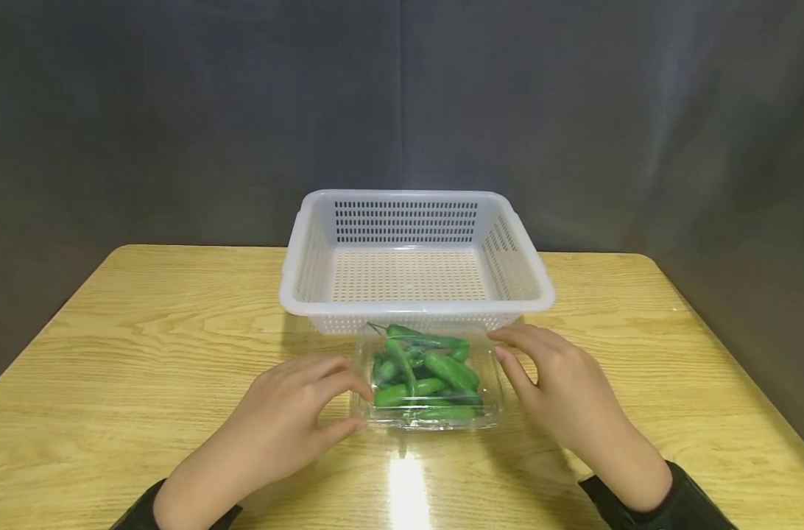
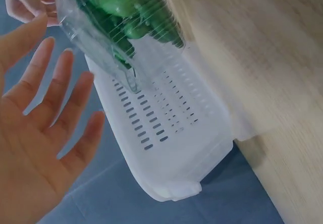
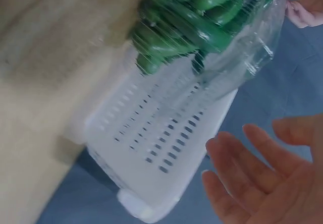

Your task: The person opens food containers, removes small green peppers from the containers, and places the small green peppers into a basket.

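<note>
A clear plastic box full of green peppers sits on the table in front of the white basket. At its left side is my left hand, thumb and forefinger spread around the lower left corner. My right hand is at the opposite side, its fingertips right by the upper right edge. The left wrist view shows the left fingers loosely spread beside the clear wall. Relaxed, slightly bent right fingers appear in the right wrist view, below the box. Neither hand grips anything.
Directly behind the box stands a white slotted plastic basket, with no contents visible. The wooden table extends to both sides. A dark grey curtain hangs behind the table's far edge.
</note>
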Demonstrator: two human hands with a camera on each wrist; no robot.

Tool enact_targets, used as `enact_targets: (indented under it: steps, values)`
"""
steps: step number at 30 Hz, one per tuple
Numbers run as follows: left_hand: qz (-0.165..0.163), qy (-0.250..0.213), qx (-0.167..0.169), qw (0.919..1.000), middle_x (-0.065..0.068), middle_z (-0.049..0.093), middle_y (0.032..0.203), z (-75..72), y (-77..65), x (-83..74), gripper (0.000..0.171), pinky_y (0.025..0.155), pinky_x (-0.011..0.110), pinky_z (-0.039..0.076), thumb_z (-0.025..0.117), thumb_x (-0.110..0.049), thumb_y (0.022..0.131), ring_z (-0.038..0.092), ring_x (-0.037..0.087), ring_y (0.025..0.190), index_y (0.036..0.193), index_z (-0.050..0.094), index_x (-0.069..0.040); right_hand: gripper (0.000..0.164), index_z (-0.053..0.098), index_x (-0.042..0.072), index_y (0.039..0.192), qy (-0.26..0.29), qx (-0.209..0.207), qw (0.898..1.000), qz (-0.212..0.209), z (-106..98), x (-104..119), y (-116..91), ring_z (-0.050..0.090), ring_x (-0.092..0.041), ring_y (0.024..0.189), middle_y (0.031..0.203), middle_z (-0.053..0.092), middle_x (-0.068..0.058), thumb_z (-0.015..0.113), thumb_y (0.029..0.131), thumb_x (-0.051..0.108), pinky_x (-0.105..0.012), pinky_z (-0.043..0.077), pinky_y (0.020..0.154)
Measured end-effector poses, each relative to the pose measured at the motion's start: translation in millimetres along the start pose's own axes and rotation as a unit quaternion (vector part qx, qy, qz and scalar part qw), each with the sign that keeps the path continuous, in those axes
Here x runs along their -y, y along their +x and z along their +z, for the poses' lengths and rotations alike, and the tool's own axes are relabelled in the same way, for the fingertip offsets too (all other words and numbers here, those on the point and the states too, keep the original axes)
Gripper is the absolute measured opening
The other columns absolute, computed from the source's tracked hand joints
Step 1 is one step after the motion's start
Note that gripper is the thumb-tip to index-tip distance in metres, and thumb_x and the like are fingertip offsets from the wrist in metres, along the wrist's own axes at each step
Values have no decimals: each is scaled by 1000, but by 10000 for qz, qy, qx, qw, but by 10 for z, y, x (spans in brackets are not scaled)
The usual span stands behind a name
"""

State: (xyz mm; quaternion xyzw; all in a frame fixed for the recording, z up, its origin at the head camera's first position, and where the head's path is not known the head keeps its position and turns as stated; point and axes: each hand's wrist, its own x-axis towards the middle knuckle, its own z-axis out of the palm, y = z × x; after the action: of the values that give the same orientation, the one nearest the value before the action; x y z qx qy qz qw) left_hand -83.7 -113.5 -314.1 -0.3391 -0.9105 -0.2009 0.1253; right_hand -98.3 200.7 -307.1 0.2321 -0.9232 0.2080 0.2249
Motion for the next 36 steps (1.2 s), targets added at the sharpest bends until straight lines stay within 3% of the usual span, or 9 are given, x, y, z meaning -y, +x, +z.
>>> enact_targets:
  steps: [6,10,14,18,20,22,27,29,36]
  values:
    - [391,248,-159,9988,-15,61,99,68,1,-16,22,84,35,54,85,-26,79,62,10,99,95,70,-24,18,72,5,112,464,293,9942,922,56,-89,-3,68,-25,92,104,72,-8,62,98,12,-48,56,78]
    - [476,296,-127,9983,-13,61,99,93,-6,-38,21,81,33,54,83,-26,81,62,9,95,96,70,-22,24,70,3,118,786,905,9839,1324,101,-164,-1,68,-25,89,108,72,-11,61,99,15,-44,56,74]
    - [752,362,-160,9964,-11,61,100,92,-6,-20,22,80,32,55,84,-24,80,62,9,92,98,70,-20,33,65,0,125,1425,1362,9646,1753,161,-217,-12,69,-27,91,112,70,-15,60,101,21,-42,57,75]
    - [1255,479,-313,9904,-9,62,98,82,29,23,27,73,29,55,86,-20,77,62,10,86,98,69,-18,41,57,-6,132,2369,1532,9339,2197,193,-270,-43,68,-28,95,113,69,-20,58,102,21,-41,58,78]
    - [1465,550,-350,9871,-8,62,98,70,53,44,29,73,28,54,87,-19,76,62,10,85,98,69,-18,46,51,-9,136,2896,1632,9107,2450,199,-290,-56,68,-25,91,113,68,-22,57,102,20,-38,58,77]
    - [1622,640,-324,9841,-7,63,99,56,77,60,31,75,29,55,87,-19,75,63,10,87,99,68,-16,49,46,-12,139,3494,1720,8800,2717,206,-320,-67,66,-20,88,113,67,-22,56,102,18,-34,58,75]
    - [1887,945,-126,9774,-3,65,106,24,132,74,35,86,33,55,86,-22,77,64,15,96,106,68,-12,56,33,-14,146,5053,1720,7804,3257,240,-429,-82,63,-10,84,103,64,-6,55,100,12,-27,56,79]
    - [1962,1093,-11,9745,-1,67,110,14,147,73,38,89,35,54,85,-23,78,65,17,100,110,69,-11,58,30,-15,146,5512,1707,7458,3330,262,-477,-96,63,-9,83,99,64,-2,54,99,8,-25,55,80]
    - [1933,1312,286,9719,10,65,127,33,158,53,43,94,41,52,82,-29,82,62,26,115,119,69,-11,61,19,-15,149,6523,1992,6607,3135,380,-607,-179,63,-8,92,108,64,2,51,101,7,-24,52,87]
